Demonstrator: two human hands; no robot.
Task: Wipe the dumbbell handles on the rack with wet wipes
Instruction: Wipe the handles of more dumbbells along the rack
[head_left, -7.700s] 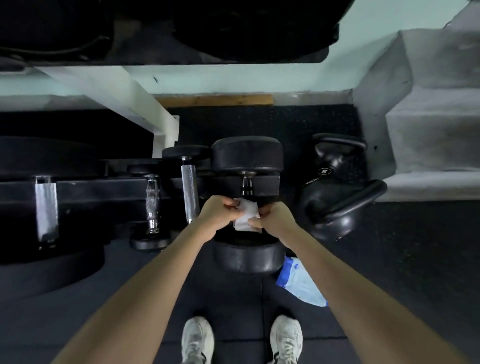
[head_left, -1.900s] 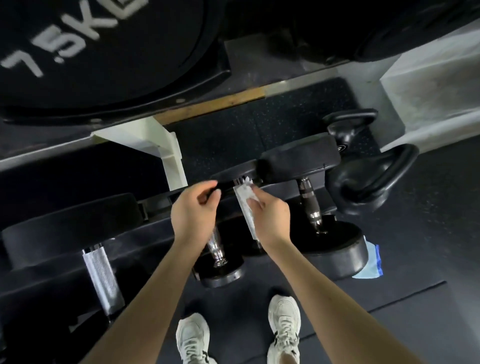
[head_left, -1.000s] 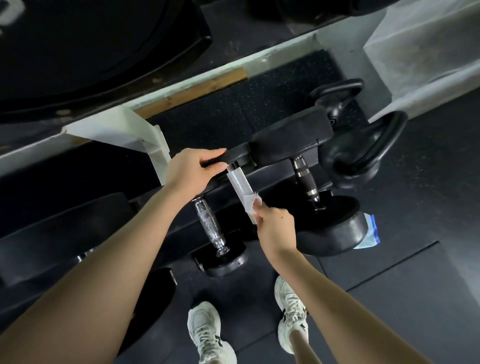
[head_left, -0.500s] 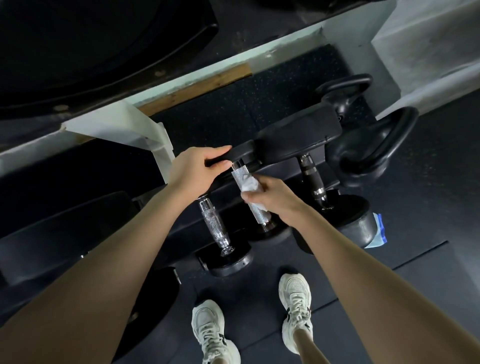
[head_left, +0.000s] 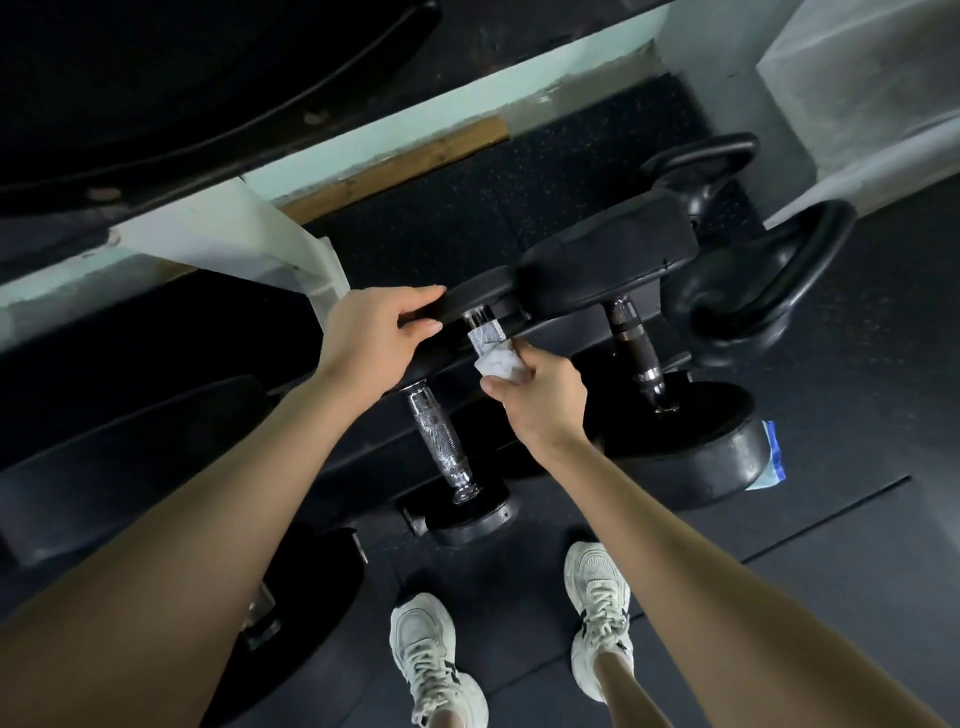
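A person bends over a low black rack (head_left: 592, 338) of dumbbells. The right hand (head_left: 540, 395) curls its fingers around a crumpled white wet wipe (head_left: 498, 364), wrapped round the chrome handle (head_left: 485, 335) of the middle dumbbell. Bare knurled metal shows just above the wipe. The left hand (head_left: 379, 332) grips that dumbbell's far black weight head (head_left: 467, 306). A blue and white wipes packet (head_left: 774, 457) lies on the floor behind a larger dumbbell (head_left: 675, 431).

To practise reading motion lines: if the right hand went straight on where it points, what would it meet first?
Probably the round black dumbbell head capping the knurled chrome handle, gripped by the left hand.
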